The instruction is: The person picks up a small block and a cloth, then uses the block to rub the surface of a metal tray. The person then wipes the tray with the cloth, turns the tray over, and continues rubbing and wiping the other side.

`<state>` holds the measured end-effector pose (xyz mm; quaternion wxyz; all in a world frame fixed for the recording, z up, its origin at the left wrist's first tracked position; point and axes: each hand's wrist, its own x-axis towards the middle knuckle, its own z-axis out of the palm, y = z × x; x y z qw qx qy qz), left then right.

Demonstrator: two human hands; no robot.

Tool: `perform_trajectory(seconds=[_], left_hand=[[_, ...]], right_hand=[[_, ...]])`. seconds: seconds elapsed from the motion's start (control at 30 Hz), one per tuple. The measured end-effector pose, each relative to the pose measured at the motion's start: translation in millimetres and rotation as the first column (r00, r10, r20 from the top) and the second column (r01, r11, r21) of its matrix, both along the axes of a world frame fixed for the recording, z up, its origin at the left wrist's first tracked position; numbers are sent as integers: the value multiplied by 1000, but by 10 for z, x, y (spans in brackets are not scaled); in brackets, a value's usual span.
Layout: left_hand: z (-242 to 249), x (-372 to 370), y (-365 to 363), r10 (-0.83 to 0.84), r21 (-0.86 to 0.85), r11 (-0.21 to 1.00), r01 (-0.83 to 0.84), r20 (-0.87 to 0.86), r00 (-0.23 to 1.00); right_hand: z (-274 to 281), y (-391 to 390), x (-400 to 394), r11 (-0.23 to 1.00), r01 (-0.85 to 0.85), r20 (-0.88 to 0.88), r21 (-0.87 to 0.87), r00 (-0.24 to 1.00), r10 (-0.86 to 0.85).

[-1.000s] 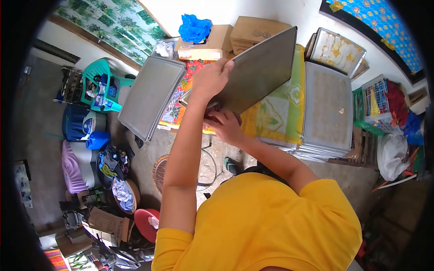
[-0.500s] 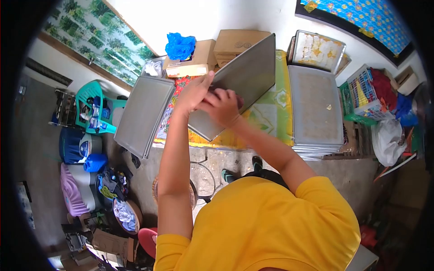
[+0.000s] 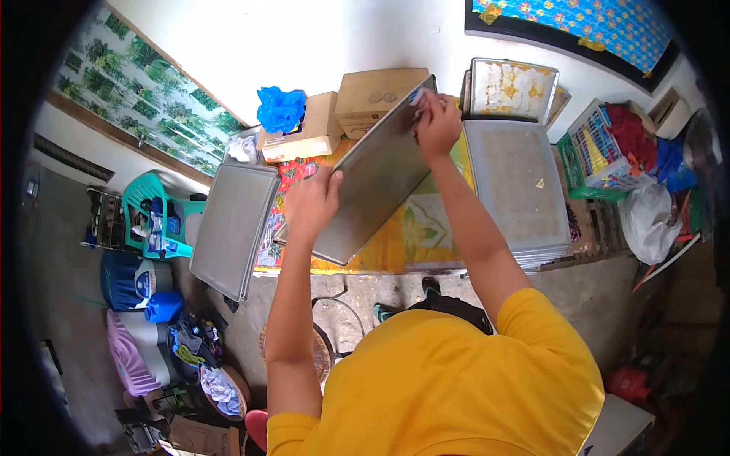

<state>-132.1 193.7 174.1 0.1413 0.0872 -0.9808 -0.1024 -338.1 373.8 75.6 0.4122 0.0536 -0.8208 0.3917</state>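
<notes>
A large grey metal baking tray [image 3: 380, 182] stands tilted above the table, its flat face turned toward the right. My left hand [image 3: 310, 201] grips its near left edge, with the thumb over the rim. Up at the far top corner, my right hand [image 3: 439, 128] presses a bunched cloth [image 3: 417, 96] against the tray; only a small pale and dark bit of the cloth shows past the fingers. To the left lie a few similar trays [image 3: 232, 228], and a tall stack of trays [image 3: 513, 186] is on the right.
Behind the tray are cardboard boxes [image 3: 380, 95] and a blue plastic bag [image 3: 280, 109]. A stained tray [image 3: 511, 90] leans on the wall. Crates [image 3: 604, 148] with cloths stand at the right, a green chair [image 3: 150, 205] at the left. Flowered covers [image 3: 418, 220] lie on the table.
My right hand has moved up and away along the tray to its far corner with the cloth. My left hand has shifted lower on the left edge, apart from the right. The view has shifted slightly.
</notes>
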Motion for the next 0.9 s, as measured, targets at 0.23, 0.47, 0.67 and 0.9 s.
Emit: perform_trajectory(seconds=[0.23, 0.47, 0.67, 0.9], left_hand=[[-59, -85, -96, 57, -7, 998, -57, -15, 998], [-140, -203, -246, 48, -59, 997, -50, -42, 998], [-190, -287, -335, 94, -79, 992, -98, -46, 994], [-257, -361, -419, 194, -102, 976, -190, 26, 981]], right_hand=[[-665, 34, -210, 979, 89, 334, -183, 942, -23], [-1674, 63, -76, 880, 253, 698, -401, 706, 115], [-2187, -270, 350, 872, 280, 793, -402, 583, 178], [-2168, -1277, 2125, 868, 131, 789, -479, 497, 361]])
